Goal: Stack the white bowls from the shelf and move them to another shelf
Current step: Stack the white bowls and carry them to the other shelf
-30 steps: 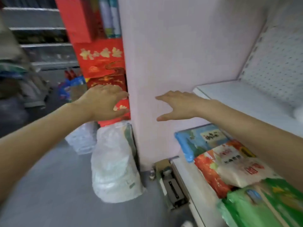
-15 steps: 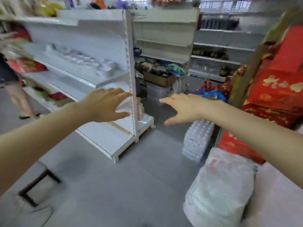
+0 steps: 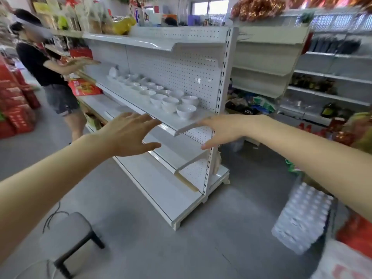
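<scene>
Retail shop, small grocery type: white pegboard gondola shelving (image 3: 181, 77) at 12 o'clock, packaged goods (image 3: 88, 19) along its top at 11, red gift boxes (image 3: 14, 105) stacked at 9, bottled-water case (image 3: 302, 218) on floor at 4.

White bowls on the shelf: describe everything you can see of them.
The small glossy white bowls, ceramic by the look, stand upright, mouths up, in roughly two rows along the white metal shelf, in front of its perforated back panel. Neighbours sit close, some perhaps touching. At the far end one seems to lean on its edge; blur hides detail. Neither the left hand nor the right hand touches them.
</scene>
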